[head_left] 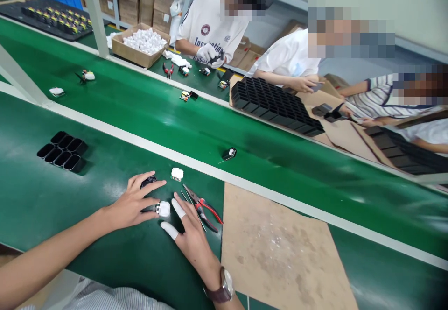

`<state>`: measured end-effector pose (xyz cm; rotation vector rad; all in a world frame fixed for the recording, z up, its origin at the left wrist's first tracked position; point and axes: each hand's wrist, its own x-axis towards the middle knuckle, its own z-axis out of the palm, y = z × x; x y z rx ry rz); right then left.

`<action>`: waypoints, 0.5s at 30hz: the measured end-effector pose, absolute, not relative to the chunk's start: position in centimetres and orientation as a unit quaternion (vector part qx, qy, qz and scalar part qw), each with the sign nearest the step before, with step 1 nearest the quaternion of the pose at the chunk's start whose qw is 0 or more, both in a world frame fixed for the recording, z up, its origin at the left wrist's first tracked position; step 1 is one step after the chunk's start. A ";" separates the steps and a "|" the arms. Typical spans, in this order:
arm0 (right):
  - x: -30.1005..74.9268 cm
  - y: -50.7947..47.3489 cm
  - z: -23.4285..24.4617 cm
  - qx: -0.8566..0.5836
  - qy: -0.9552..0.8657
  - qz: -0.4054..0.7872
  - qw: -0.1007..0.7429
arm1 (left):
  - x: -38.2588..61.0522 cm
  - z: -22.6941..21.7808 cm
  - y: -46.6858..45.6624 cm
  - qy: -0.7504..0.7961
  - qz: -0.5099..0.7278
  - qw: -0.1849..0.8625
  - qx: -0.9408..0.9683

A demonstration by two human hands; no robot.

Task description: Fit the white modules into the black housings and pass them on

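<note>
My left hand (129,205) is spread low over the green bench. A black oval plastic case (149,180) lies at its outer fingers, partly hidden by them. At the tips of its thumb and forefinger is a small white-topped component (163,208); a dark part of it runs back between those fingers. My right hand (192,235), with white finger cots on thumb and forefinger, hovers just right of that component, fingers apart. Red-and-black needle-nose pliers (202,206) lie beyond it, by a thin metal tool. Another white-topped component (177,174) sits farther up the bench.
Several black cases (63,151) stand grouped at left. A cardboard sheet (280,249) covers the bench at right. Past a white rail (150,146), a green conveyor (140,109) carries scattered parts. Co-workers sit opposite, near a box of white pieces (136,60) and a black case stack (275,109).
</note>
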<state>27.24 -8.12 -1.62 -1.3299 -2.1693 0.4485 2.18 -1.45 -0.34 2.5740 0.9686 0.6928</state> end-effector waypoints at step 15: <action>26.0 -8.5 -1.6 -0.474 -0.855 0.069 0.199 | 2.2 -0.4 -1.8 0.328 0.255 0.131 0.900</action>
